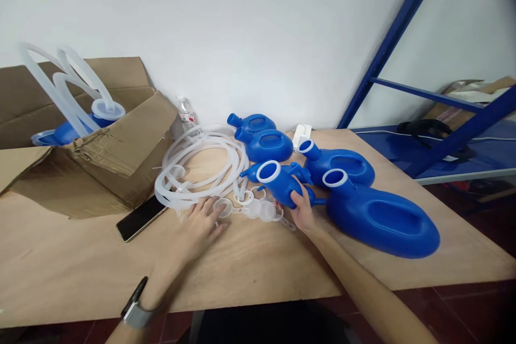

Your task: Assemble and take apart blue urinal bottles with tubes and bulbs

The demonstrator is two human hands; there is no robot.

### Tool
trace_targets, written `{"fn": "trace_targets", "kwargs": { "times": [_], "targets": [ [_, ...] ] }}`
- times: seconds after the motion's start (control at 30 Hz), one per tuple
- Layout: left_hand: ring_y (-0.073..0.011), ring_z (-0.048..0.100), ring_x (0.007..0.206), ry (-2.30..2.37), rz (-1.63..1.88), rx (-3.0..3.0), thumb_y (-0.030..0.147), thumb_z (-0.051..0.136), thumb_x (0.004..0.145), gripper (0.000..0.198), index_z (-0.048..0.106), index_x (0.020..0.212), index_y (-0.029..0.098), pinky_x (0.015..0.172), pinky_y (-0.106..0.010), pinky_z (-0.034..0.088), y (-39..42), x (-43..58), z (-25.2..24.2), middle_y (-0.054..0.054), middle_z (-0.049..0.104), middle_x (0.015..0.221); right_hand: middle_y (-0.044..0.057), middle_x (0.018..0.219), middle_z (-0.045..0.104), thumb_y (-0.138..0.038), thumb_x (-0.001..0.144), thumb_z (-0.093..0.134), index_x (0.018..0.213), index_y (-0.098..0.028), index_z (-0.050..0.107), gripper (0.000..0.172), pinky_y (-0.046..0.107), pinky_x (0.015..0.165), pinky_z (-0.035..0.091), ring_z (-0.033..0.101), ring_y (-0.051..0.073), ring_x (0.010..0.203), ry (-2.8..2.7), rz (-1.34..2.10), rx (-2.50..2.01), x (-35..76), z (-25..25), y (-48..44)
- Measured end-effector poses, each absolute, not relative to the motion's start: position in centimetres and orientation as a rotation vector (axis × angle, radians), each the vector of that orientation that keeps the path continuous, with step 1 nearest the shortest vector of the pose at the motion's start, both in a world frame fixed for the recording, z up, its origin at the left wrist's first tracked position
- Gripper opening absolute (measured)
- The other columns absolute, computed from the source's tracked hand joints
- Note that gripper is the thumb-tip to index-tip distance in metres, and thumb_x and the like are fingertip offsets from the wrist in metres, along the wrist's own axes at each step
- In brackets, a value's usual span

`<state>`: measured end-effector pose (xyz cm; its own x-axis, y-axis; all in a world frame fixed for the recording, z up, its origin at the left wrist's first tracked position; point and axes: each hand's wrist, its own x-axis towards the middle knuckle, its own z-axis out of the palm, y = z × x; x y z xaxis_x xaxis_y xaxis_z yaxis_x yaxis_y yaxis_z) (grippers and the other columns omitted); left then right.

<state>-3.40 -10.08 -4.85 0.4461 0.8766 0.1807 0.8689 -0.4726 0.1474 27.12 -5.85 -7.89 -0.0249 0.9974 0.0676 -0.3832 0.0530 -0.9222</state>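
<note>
My right hand is closed around a blue wide-mouthed plastic piece, which has a white ring on its mouth and is tilted toward the upper left. My left hand is spread over the table, its fingertips at a translucent plastic cap. More clear caps with straps lie between the hands, partly hidden by my right hand. Behind the held piece are other narrow-ended blue pieces. Two blue urinal bottles with white neck rings, a near one and a farther one, lie to the right.
Coiled translucent tubing lies beyond my left hand. Two ringless blue bottles are near the wall. A cardboard box with tubes and blue bottles stands left, beside a phone. A water bottle stands behind; a blue metal frame is right.
</note>
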Motion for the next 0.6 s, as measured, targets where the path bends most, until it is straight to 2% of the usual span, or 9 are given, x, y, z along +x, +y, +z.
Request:
{"fn": "trace_targets", "kwargs": {
  "times": [0.1, 0.2, 0.27, 0.37, 0.5, 0.6],
  "targets": [
    [-0.0368, 0.053, 0.13, 1.589, 0.233, 2.75, 0.019, 0.055, 0.098, 0.023, 0.071, 0.114, 0.021, 0.103, -0.053, 0.044, -8.9, -1.8, -5.5, -0.016, 0.065, 0.135, 0.011, 0.108, 0.073, -0.066, 0.076, 0.074, 0.15, -0.025, 0.043, 0.09, 0.044, 0.068, 0.061, 0.074, 0.03, 0.079, -1.073, 1.337, -0.937, 27.3, -9.0, -5.9],
    [-0.0344, 0.06, 0.12, 1.552, 0.261, 2.757, 0.01, 0.043, 0.099, 0.028, 0.07, 0.103, 0.019, 0.1, -0.052, 0.044, -8.4, -0.8, -5.3, -0.015, 0.071, 0.12, 0.011, 0.127, 0.068, -0.065, 0.078, 0.073, 0.146, -0.03, 0.051, 0.08, 0.045, 0.076, 0.063, 0.073, 0.033, 0.103, -1.246, 1.25, -1.018, 27.4, -9.8, -5.9],
    [-0.0338, 0.062, 0.117, 1.464, 0.398, 2.65, 0.015, 0.042, 0.1, 0.026, 0.067, 0.096, 0.02, 0.098, -0.05, 0.045, -8.5, -0.7, -4.5, -0.015, 0.072, 0.119, 0.011, 0.132, 0.065, -0.063, 0.078, 0.073, 0.145, -0.031, 0.054, 0.076, 0.045, 0.079, 0.063, 0.069, 0.034, 0.114, -1.296, 1.226, -1.025, 27.3, -9.9, -6.0],
    [-0.0311, 0.064, 0.116, 1.339, 0.68, 2.259, 0.032, 0.047, 0.101, 0.02, 0.062, 0.092, 0.023, 0.094, -0.042, 0.05, -9.3, -1.0, -2.4, -0.011, 0.072, 0.118, 0.012, 0.138, 0.063, -0.06, 0.078, 0.074, 0.143, -0.029, 0.057, 0.074, 0.044, 0.077, 0.064, 0.067, 0.035, 0.119, -1.257, 1.292, -0.974, 27.1, -9.8, -6.2],
    [-0.0291, 0.065, 0.111, 1.249, 1.133, 1.538, 0.049, 0.057, 0.096, 0.026, 0.06, 0.091, 0.024, 0.088, -0.037, 0.053, -10.2, -0.6, 0.8, -0.008, 0.071, 0.111, 0.013, 0.141, 0.06, -0.056, 0.076, 0.076, 0.145, -0.029, 0.057, 0.077, 0.04, 0.069, 0.064, 0.068, 0.035, 0.115, -1.18, 1.388, -0.928, 26.8, -10.0, -6.2],
    [-0.0288, 0.069, 0.1, 1.003, 1.283, 1.153, 0.053, 0.065, 0.09, 0.032, 0.059, 0.09, 0.022, 0.08, -0.037, 0.055, -9.9, 0.4, 2.4, -0.009, 0.072, 0.108, 0.012, 0.145, 0.058, -0.053, 0.074, 0.078, 0.147, -0.029, 0.055, 0.081, 0.04, 0.07, 0.063, 0.072, 0.031, 0.102, -1.148, 1.422, -0.919, 26.7, -10.4, -6.2]
  ]
}}
